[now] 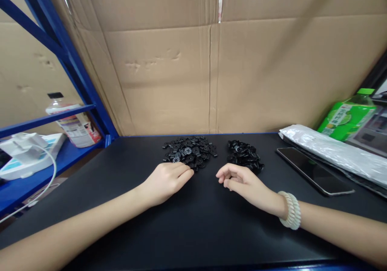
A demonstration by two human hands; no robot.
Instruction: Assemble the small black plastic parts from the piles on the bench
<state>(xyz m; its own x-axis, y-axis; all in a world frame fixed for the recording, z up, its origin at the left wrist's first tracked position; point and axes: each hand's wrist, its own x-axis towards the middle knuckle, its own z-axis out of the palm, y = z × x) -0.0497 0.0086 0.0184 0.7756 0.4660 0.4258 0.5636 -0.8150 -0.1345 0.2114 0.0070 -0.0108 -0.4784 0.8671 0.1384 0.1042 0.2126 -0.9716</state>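
Two heaps of small black parts lie at the back of a black table (193, 222). The left heap (190, 151) is made of flat round pieces with holes; the right heap (244, 155) is glossier and more tangled. My left hand (166, 181) rests on the table with its fingertips curled at the near edge of the left heap. My right hand (242, 182), a white coiled band on its wrist, lies just in front of the right heap with fingers curled inward. Whether either hand pinches a small part is hidden by the fingers.
A dark phone (314, 170) lies flat at the right, beside a long silvery plastic bag (335, 150) and a green bottle (347, 117). Cardboard (211, 73) walls the back. A blue rack (60, 45) at the left holds a plastic bottle (72, 121), a white charger (26, 148) and a cable.
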